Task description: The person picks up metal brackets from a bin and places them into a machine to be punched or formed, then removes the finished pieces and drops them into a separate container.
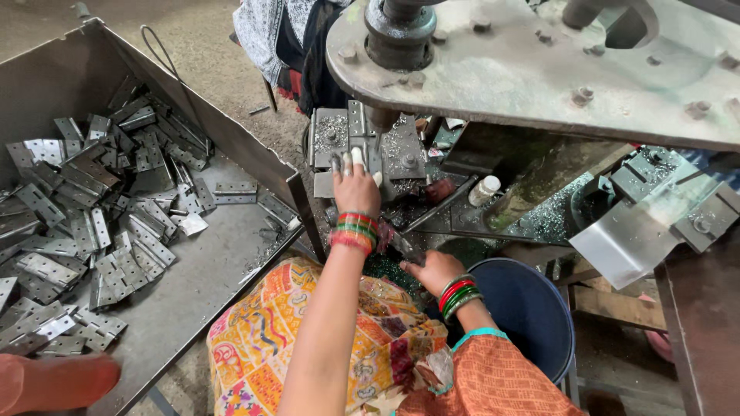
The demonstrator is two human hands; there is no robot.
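Pressing flat on a metal hinge (356,139) on the press bed (401,150), the left hand (354,189) is resting with fingers spread open, gripping nothing. The right hand (433,270) is curling loosely near a lever (402,245), its grip unclear. A tray (193,285) of hinges (85,231) is lying left of the hand, a blue bucket (532,308) sitting right.

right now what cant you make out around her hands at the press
Head view:
- Left hand: its fingertips rest on a hinge plate; the press arm hides the punch above.
- Right hand: what the fingers touch is lost in dark clutter.
- Blue bucket: contents not visible.
- Hinge bin: cut off at the left edge.
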